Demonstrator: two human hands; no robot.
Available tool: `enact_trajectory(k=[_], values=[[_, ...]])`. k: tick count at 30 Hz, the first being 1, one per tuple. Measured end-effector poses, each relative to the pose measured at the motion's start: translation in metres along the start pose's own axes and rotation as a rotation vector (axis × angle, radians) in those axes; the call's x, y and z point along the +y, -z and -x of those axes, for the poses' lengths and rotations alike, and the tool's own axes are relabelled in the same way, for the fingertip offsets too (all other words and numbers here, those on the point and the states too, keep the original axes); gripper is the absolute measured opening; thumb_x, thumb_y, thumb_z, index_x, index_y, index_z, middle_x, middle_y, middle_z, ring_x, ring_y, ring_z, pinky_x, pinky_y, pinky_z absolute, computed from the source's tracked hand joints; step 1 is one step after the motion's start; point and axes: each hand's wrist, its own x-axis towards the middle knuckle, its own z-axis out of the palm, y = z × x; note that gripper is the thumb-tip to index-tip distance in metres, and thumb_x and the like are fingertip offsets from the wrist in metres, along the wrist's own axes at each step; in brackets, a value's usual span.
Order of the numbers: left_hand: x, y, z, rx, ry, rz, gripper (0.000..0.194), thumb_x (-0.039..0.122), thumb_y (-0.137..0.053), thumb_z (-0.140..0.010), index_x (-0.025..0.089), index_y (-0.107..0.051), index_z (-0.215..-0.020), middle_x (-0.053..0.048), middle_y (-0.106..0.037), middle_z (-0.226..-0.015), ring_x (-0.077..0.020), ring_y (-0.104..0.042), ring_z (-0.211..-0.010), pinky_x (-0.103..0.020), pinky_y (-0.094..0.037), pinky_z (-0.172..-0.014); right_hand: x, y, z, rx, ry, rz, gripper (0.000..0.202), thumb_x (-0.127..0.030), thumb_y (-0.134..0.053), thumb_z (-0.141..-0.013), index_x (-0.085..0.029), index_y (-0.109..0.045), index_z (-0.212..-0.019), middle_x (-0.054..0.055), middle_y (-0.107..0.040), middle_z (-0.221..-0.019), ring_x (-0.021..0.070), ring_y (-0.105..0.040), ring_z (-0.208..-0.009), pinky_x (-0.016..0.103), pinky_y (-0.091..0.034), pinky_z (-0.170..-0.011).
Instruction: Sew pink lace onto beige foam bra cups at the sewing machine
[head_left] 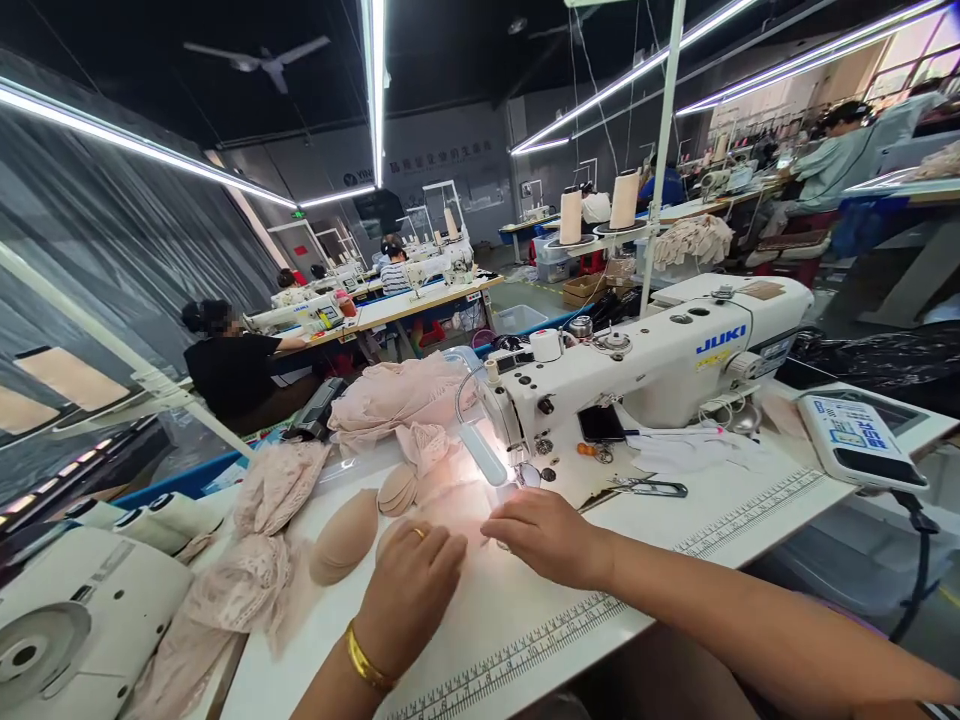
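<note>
A white sewing machine [637, 350] stands on the table, its small lamp [484, 455] lighting the needle area. Sheer pale pink fabric [469, 500] lies beneath the lamp. My left hand [416, 585], with a ring and a gold bracelet, rests at the left of this fabric, fingers curled down onto it. At the fabric's right edge, close to the needle area, is my right hand [544, 535], its fingers pressed together. What lies under the fingertips of both hands is mostly hidden. Beige molded cups [345, 537] sit left of my left hand.
Pink lace fabric [401, 395] is heaped behind the cups. Thread snips [649, 487], a black phone [601, 423] and white cloth [694, 450] lie at the right. A control panel [862, 440] stands at the right edge. Another machine [82, 610] is at the left. Several people sit farther back.
</note>
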Motion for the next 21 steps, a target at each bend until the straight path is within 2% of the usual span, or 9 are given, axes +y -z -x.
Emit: enact_trajectory(k=[2,3,5,7,11,14,17,21], values=[[0.007,-0.012,-0.002,-0.174,-0.060,0.072,0.016,0.018,-0.054,-0.098,0.023,-0.055,-0.082,-0.001,-0.065,-0.076,-0.0216,-0.059,-0.069,-0.036,-0.047,-0.068,0.021,-0.005,0.009,-0.153,0.082,0.061,0.028,-0.013,-0.045,-0.103,-0.023,-0.069,-0.094,0.001,-0.073,-0.087,0.0173,-0.057,-0.076,0.030,-0.039,-0.068],[0.010,-0.019,-0.005,-0.221,-0.078,0.113,0.015,0.016,-0.054,-0.097,0.023,-0.056,-0.084,-0.001,-0.067,-0.080,-0.0221,-0.060,-0.073,-0.036,-0.049,-0.071,0.031,-0.006,0.014,-0.213,0.113,0.073,0.028,-0.014,-0.047,-0.103,-0.023,-0.069,-0.089,0.000,-0.071,-0.085,0.0171,-0.056,-0.076,0.030,-0.037,-0.068],[0.012,-0.037,-0.014,-0.230,-0.093,0.148,0.022,0.004,-0.048,-0.094,0.023,-0.059,-0.096,-0.003,-0.069,-0.089,-0.0222,-0.062,-0.083,-0.036,-0.050,-0.078,0.048,-0.006,0.019,-0.304,0.151,0.074,0.026,-0.016,-0.050,-0.103,-0.023,-0.070,-0.088,0.000,-0.072,-0.087,0.0169,-0.056,-0.078,0.029,-0.037,-0.070],[0.011,-0.056,-0.025,-0.201,-0.091,0.117,0.031,-0.003,-0.043,-0.090,0.021,-0.060,-0.100,-0.004,-0.068,-0.092,-0.0219,-0.062,-0.084,-0.036,-0.049,-0.079,0.061,-0.002,0.023,-0.355,0.155,0.064,0.024,-0.013,-0.051,-0.103,-0.022,-0.070,-0.091,0.001,-0.073,-0.095,0.0174,-0.058,-0.084,0.029,-0.038,-0.073],[0.008,-0.087,-0.038,-0.190,-0.036,0.047,0.024,0.006,-0.048,-0.096,0.020,-0.056,-0.079,-0.004,-0.060,-0.076,-0.0216,-0.054,-0.066,-0.035,-0.043,-0.064,0.071,0.006,0.028,-0.328,0.080,-0.010,0.025,-0.006,-0.050,-0.098,-0.022,-0.069,-0.097,0.002,-0.073,-0.113,0.0189,-0.058,-0.100,0.029,-0.040,-0.079],[0.011,-0.094,-0.037,-0.132,0.046,0.057,0.025,0.009,-0.048,-0.099,0.020,-0.056,-0.078,-0.006,-0.061,-0.081,-0.0228,-0.055,-0.073,-0.036,-0.044,-0.067,0.071,0.013,0.033,-0.326,0.022,-0.019,0.026,-0.006,-0.049,-0.097,-0.023,-0.069,-0.100,0.004,-0.071,-0.111,0.0193,-0.056,-0.098,0.029,-0.040,-0.077],[0.015,-0.090,-0.035,-0.104,0.071,0.108,0.026,0.010,-0.045,-0.101,0.020,-0.058,-0.082,-0.005,-0.064,-0.090,-0.0214,-0.056,-0.079,-0.036,-0.046,-0.074,0.070,0.019,0.035,-0.363,-0.009,-0.032,0.027,-0.007,-0.048,-0.097,-0.024,-0.069,-0.101,0.004,-0.069,-0.099,0.0180,-0.054,-0.089,0.028,-0.038,-0.072],[0.017,-0.088,-0.036,-0.140,0.092,0.093,0.028,0.010,-0.042,-0.102,0.020,-0.058,-0.082,-0.003,-0.061,-0.080,-0.0196,-0.052,-0.071,-0.035,-0.045,-0.072,0.069,0.022,0.034,-0.380,-0.047,-0.043,0.028,-0.005,-0.049,-0.094,-0.024,-0.068,-0.100,0.004,-0.067,-0.097,0.0176,-0.053,-0.085,0.028,-0.037,-0.067]])
